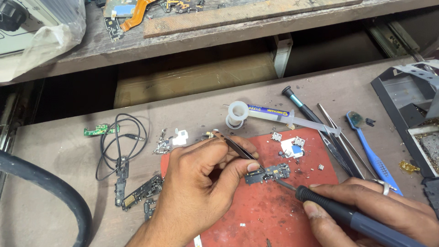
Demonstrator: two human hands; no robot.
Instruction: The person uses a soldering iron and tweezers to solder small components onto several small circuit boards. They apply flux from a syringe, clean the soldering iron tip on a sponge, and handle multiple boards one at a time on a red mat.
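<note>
My left hand [196, 183] pinches dark tweezers [238, 148] whose tips press down on a small black circuit board [270, 173] lying on a red work mat [270, 210]. My right hand [379, 210] grips a grey-handled soldering iron [347, 215] like a pen. Its thin metal tip [283, 184] touches the lower edge of the small board. Small silver connector parts [292, 145] lie on the mat just beyond the board.
A flux syringe [283, 116], an empty solder spool [238, 114], a dark-handled screwdriver [302, 110], spare tweezers [340, 142] and a blue toothbrush [370, 153] lie behind the mat. Small boards [139, 192], a green board [100, 130] and a black cable [119, 142] lie left. A grey tray [411, 110] stands right.
</note>
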